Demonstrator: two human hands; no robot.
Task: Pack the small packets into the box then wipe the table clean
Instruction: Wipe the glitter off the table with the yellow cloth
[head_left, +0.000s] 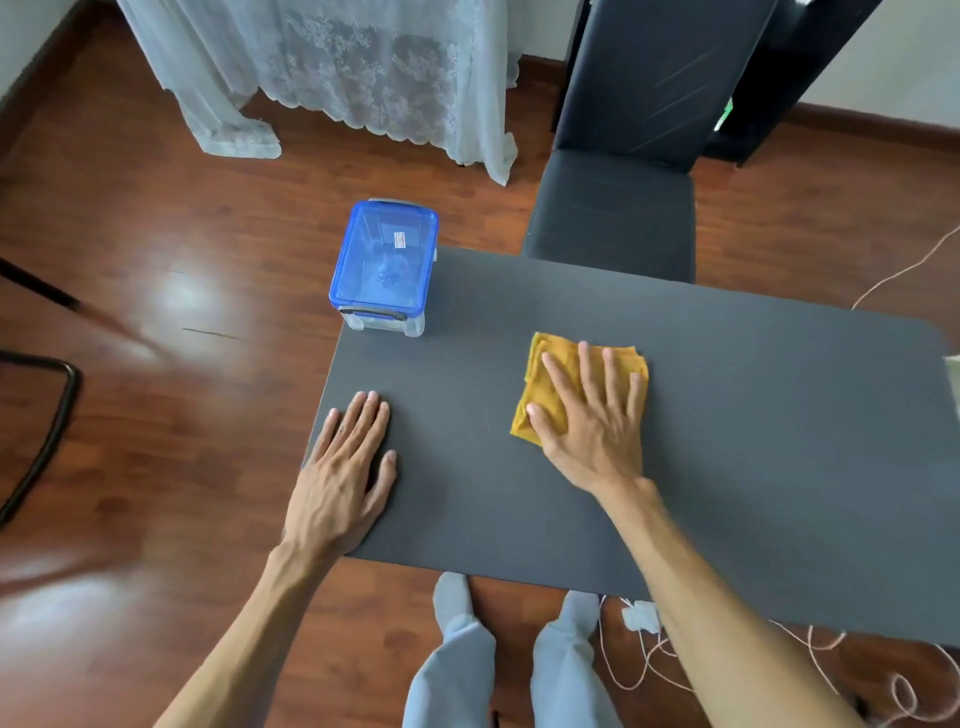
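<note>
A clear plastic box with a blue lid (383, 265) stands shut at the far left corner of the dark grey table (753, 415). Small packets show dimly through its lid. A folded yellow cloth (545, 374) lies flat near the table's middle. My right hand (592, 415) presses on the cloth with fingers spread, covering most of it. My left hand (343, 478) rests palm down on the table's near left edge, fingers apart, holding nothing.
A black chair (618, 208) stands behind the table's far edge. White lace curtains (332, 78) hang at the back. Thin cords (644, 649) trail on the wooden floor under the near edge, beside my legs. A black tube frame (47, 441) is at the left.
</note>
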